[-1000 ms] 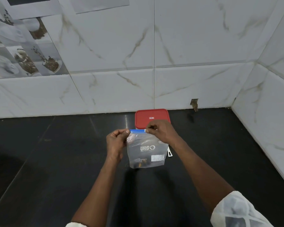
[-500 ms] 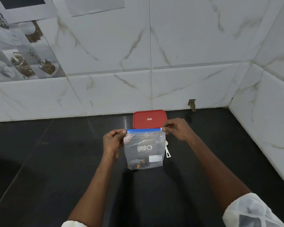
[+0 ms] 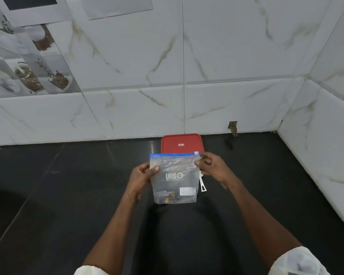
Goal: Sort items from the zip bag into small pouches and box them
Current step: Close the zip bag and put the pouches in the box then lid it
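Observation:
A clear zip bag (image 3: pixel 175 178) with a blue slider strip and white "URGO" print hangs upright above the black counter. A few small brown items lie at its bottom. My left hand (image 3: pixel 142 176) pinches the bag's upper left edge, thumb on the front. My right hand (image 3: pixel 213 167) pinches the upper right corner just below the white slider, which sits at the right end of the strip. Behind the bag, a box with a red lid (image 3: pixel 181 143) stands against the wall. A white strip-like piece (image 3: pixel 203 184) shows behind the bag's right edge.
The black counter (image 3: pixel 68 195) runs left and toward me. White marble tiles form the back wall and a side wall (image 3: pixel 316 155) at the right, making a corner. A small chipped hole (image 3: pixel 233 128) marks the back wall's base.
My right hand slid the white slider from mid-strip to the bag's right end, then dropped to pinch the right corner. The left hand shifted down the left edge.

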A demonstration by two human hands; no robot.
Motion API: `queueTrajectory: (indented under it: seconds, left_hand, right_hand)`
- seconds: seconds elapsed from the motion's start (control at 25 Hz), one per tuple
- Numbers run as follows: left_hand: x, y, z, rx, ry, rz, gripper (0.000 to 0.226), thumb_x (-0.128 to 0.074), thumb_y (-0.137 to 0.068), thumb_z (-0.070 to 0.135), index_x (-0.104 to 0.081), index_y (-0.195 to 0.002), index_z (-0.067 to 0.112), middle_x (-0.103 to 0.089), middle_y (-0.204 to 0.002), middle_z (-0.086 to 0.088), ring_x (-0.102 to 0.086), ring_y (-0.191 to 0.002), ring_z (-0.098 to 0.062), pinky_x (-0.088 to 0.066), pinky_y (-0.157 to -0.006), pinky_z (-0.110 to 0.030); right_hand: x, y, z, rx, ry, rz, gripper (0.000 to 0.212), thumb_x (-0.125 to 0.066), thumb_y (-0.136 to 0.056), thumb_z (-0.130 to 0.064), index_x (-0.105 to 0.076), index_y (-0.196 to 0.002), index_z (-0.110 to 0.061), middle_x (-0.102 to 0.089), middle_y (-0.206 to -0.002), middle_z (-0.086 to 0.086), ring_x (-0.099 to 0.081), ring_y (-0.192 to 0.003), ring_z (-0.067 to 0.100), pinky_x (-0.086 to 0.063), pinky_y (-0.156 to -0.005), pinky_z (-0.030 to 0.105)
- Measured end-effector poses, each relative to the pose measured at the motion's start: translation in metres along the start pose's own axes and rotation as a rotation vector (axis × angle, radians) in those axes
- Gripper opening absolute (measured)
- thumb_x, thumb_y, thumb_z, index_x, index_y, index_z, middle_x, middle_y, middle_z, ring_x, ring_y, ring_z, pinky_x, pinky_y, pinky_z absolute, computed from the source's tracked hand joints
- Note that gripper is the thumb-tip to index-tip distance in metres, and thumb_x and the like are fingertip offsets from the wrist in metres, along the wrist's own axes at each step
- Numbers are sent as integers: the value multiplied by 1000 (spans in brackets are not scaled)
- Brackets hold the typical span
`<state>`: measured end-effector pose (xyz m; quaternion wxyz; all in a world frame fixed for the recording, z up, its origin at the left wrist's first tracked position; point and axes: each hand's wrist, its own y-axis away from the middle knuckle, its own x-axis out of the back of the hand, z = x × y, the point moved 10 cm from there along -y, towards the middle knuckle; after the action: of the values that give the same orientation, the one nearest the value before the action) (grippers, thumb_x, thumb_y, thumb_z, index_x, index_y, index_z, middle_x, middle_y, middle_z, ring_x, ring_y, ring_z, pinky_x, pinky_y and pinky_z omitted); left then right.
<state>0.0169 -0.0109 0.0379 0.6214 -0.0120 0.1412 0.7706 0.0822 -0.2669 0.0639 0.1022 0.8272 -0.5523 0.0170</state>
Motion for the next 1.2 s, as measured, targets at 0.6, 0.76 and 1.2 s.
queueTrajectory:
  seconds: [0.6,0.76,1.2]
  left_hand:
    - [74,-9,27,-175,103,314,26,-48,-98,-8,-64,-106,10,-75,-90,1,-70,-75,-11,-60,-71,-28]
    - [107,-32,31,-166,151,389,29,-47,-98,-9,-63,-115,9,-72,-102,-5,-71,-81,-14,-62,-73,-31]
    - [158,-139,-28,54,130,382,42,-45,-97,-11,-57,-135,3,-71,-100,-8,-71,-71,-12,-61,-64,-26]
  right_hand:
    - [-103,14,62,-127,-279,114,11,-49,-102,-23,-56,-109,-21,-57,-113,8,-64,-100,24,-62,-65,45]
    - [-144,-8,49,-164,-345,109,42,-69,-89,-9,-51,-126,-16,-64,-116,7,-69,-101,21,-62,-74,39]
    - [-167,-46,77,-177,-293,588,17,-60,-91,5,-54,-93,-10,-62,-95,16,-71,-79,32,-59,-59,26]
